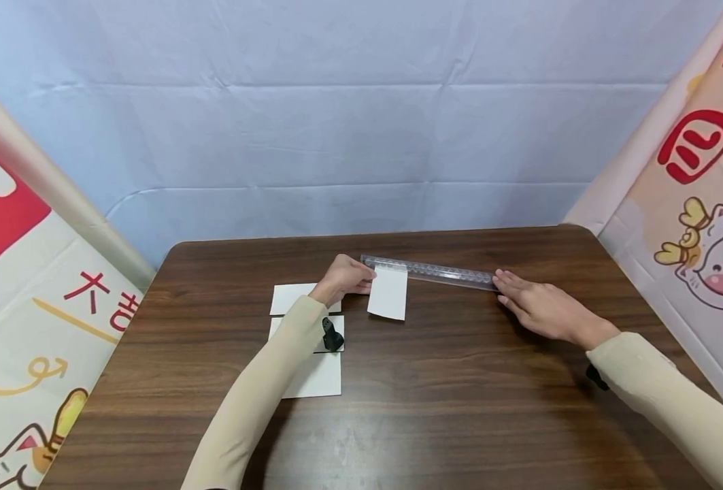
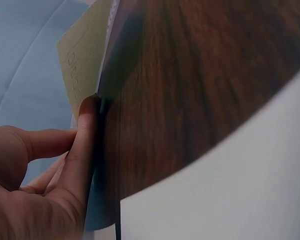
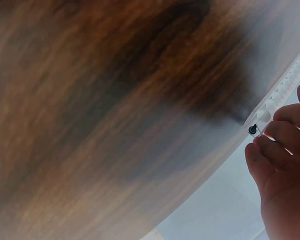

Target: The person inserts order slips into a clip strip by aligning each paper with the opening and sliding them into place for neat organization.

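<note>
A clear plastic ruler (image 1: 447, 273) lies across the back of the table, slanting slightly. Over its left part lies a white paper card (image 1: 388, 294), its lower part extending toward the near side. My left hand (image 1: 347, 275) pinches the card's left edge beside the ruler's left end. Thumb and finger meet at that edge in the left wrist view, where the card (image 2: 82, 60) looks yellowish with faint printed marks. At the ruler's right end, my right hand (image 1: 541, 307) rests with its fingers extended. The right wrist view shows those fingertips touching the ruler (image 3: 277, 97) near its end hole.
Several white cards (image 1: 318, 378) lie in a column on the brown table (image 1: 428, 408), partly covered by my left forearm. A black wrist device (image 1: 332, 336) is on that arm. Pale cloth (image 1: 337, 136) hangs behind, with printed banners (image 1: 704, 224) at the sides.
</note>
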Demonstrator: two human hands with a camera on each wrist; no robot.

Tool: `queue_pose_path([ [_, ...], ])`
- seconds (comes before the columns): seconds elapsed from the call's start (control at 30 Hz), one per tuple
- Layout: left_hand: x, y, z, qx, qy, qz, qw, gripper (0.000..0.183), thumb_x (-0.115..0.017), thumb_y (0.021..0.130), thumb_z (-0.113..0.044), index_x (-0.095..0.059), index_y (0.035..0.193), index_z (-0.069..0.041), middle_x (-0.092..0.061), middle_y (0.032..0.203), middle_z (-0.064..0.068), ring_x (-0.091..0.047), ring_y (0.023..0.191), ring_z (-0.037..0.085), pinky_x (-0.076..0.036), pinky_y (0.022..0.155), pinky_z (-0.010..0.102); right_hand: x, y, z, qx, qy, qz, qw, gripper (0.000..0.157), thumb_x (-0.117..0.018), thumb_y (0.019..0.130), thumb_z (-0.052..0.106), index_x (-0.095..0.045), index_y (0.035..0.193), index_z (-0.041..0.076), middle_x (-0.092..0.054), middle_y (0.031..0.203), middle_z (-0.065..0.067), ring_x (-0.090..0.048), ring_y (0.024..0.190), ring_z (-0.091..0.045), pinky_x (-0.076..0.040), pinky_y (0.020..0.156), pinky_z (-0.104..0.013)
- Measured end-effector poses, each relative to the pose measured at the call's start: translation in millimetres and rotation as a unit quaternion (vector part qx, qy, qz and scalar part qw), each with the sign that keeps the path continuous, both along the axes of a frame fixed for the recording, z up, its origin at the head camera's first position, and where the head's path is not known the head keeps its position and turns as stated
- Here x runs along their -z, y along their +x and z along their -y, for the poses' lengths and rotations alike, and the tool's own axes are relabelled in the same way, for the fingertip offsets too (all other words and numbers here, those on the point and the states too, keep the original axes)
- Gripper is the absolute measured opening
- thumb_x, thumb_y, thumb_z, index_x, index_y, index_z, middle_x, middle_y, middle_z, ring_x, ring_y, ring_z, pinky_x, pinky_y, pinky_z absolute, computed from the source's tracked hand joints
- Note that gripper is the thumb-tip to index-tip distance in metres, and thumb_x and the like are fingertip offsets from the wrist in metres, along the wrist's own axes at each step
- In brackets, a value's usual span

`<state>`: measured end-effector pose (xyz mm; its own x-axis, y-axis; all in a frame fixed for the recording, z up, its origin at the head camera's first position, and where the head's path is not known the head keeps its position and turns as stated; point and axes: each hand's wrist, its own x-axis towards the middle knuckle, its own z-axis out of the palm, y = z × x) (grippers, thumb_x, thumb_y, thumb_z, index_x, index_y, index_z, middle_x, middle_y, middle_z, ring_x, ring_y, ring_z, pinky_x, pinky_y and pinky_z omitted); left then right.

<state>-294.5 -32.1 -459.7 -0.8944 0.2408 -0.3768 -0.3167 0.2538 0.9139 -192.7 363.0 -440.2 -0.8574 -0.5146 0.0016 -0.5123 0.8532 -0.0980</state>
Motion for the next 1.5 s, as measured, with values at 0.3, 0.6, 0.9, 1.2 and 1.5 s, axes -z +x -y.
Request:
queue_pose_path([
  [0.3, -1.3, 0.8, -7, 0.006, 0.000, -0.007, 1.0000, 0.023, -0.069, 0.101, -0.005, -0.074, 0.119, 0.008, -0.070, 0.093, 0.010, -0.069, 0.072, 0.013, -0.068, 0.075, 0.028, 0.2, -0.8, 0, -0.002, 0.001, -0.003, 1.000, 0.053, -0.053, 0.112, 0.021, -0.043, 0.155, -0.007, -0.039, 0.163, -0.031, -0.044, 0.149, -0.046, -0.051, 0.111, -0.062],
  [0.6, -0.6, 0.9, -12, 0.008, 0.005, -0.003, 1.0000, 0.023, -0.069, 0.100, -0.004, -0.074, 0.118, 0.009, -0.069, 0.090, 0.009, -0.069, 0.070, 0.013, -0.068, 0.073, 0.027, 0.1, -1.1, 1, -0.007, 0.002, -0.009, 1.000, 0.053, -0.055, 0.111, 0.020, -0.045, 0.155, -0.008, -0.041, 0.162, -0.032, -0.046, 0.148, -0.046, -0.052, 0.110, -0.062],
  [0.9, 0.0, 2.1, -14, 0.009, 0.010, 0.006, 0.9999, 0.023, -0.069, 0.100, -0.003, -0.074, 0.119, 0.009, -0.071, 0.094, 0.011, -0.069, 0.071, 0.013, -0.068, 0.074, 0.028, 0.3, -1.9, 1, -0.004, 0.005, -0.002, 1.000, 0.053, -0.054, 0.111, 0.020, -0.043, 0.156, -0.007, -0.040, 0.163, -0.031, -0.045, 0.149, -0.046, -0.051, 0.112, -0.062],
  [1.2, -2.1, 4.9, -18, 0.012, 0.015, 0.006, 0.9998, 0.024, -0.068, 0.100, -0.002, -0.073, 0.120, 0.011, -0.070, 0.097, 0.013, -0.069, 0.070, 0.014, -0.068, 0.075, 0.028, 0.3, -0.8, 1, -0.003, 0.006, 0.000, 1.000, 0.053, -0.053, 0.111, 0.021, -0.043, 0.156, -0.007, -0.040, 0.163, -0.030, -0.045, 0.149, -0.046, -0.051, 0.112, -0.062],
  [1.5, 0.6, 3.6, -21, 0.012, 0.008, 0.002, 0.9999, 0.023, -0.068, 0.101, -0.004, -0.073, 0.119, 0.009, -0.070, 0.091, 0.010, -0.069, 0.070, 0.014, -0.068, 0.073, 0.027, -1.5, 0.2, 1, -0.006, 0.005, -0.001, 1.000, 0.053, -0.054, 0.111, 0.021, -0.044, 0.156, -0.006, -0.041, 0.162, -0.031, -0.045, 0.149, -0.045, -0.051, 0.112, -0.061],
])
